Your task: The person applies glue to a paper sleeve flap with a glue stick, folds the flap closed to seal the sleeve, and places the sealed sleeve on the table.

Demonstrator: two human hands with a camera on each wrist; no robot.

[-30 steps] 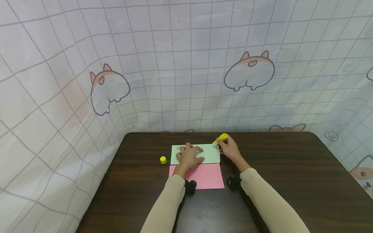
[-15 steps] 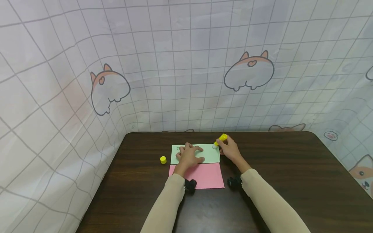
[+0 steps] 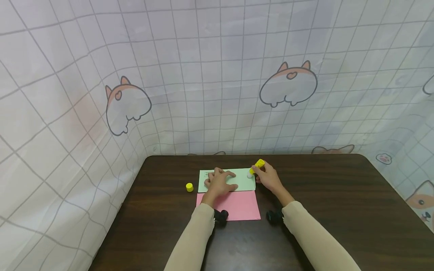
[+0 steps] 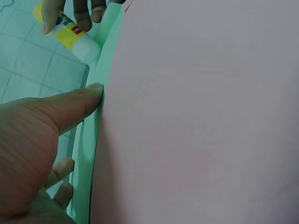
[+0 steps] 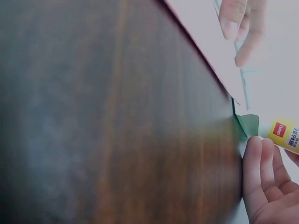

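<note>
A: What differs from the frames a second ago?

B: Very little. We see the right hand [image 3: 269, 178] with the yellow glue stick [image 3: 258, 165] sitting slightly lower in the head view, the stick's white tip still at the far right corner of the green envelope [image 3: 245, 180]. The left hand [image 3: 219, 181] has not shifted on the envelope. The yellow cap [image 3: 189, 187] remains on the tabletop [image 3: 339, 210], just left of the envelope.

A: How are the hands posed?

B: We note the left hand lies palm down, fingers spread and flat, pressing the envelope onto the tabletop. In the left wrist view its thumb [image 4: 70, 105] lies along the envelope's edge, next to the pink paper [image 4: 201, 121]. The right hand pinches the glue stick between thumb and fingertips, the stick tilted with its tip down on the envelope's corner.

A: Where do the sheets lie?

B: We see the envelope at the middle of the tabletop, and the pink paper lies directly in front of it, nearer the person, their long edges meeting. Both forearms wear beige sleeves [image 3: 196, 241].
</note>
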